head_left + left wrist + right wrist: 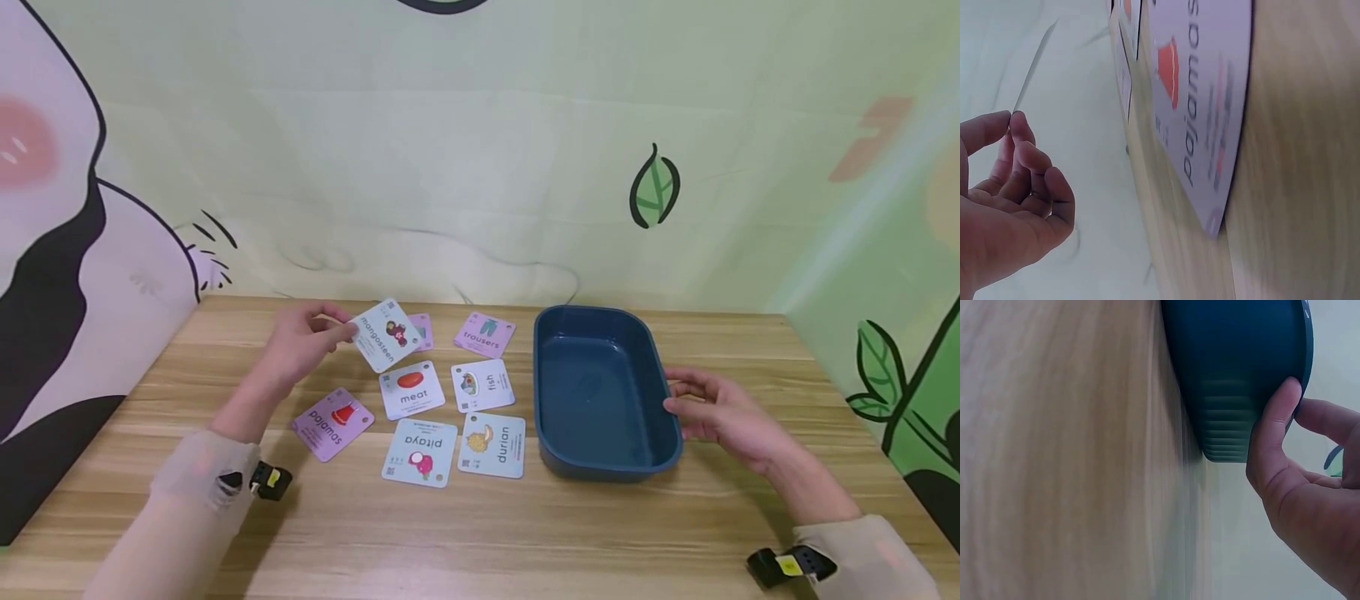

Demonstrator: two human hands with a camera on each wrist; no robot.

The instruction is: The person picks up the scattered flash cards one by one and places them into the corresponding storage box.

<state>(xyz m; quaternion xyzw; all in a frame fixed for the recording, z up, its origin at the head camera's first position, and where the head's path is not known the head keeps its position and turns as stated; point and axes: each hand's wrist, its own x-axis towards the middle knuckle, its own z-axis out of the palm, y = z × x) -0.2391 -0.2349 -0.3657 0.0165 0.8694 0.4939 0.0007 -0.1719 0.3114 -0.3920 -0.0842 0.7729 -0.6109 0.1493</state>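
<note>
My left hand (307, 337) pinches the corner of a light blue mangosteen card (387, 335) between thumb and fingertips. The card is tilted above the table and partly covers a purple card (423, 331) behind it. In the left wrist view the mangosteen card (1035, 65) shows edge-on, and the other fingers are curled. At the right, my right hand (720, 417) holds the side of a dark blue rectangular container (611, 475), with thumb and fingers at its rim. The right wrist view shows fingertips (1285, 397) against the container's outer wall (1229, 369).
Cards lie face up on the wooden table: pajamas (333, 424), meat (412, 390), fish (483, 385), trousers (484, 335), pitaya (420, 452) and durian (492, 446). The container stands right of them. A printed cloth backdrop (465, 167) rises behind the table.
</note>
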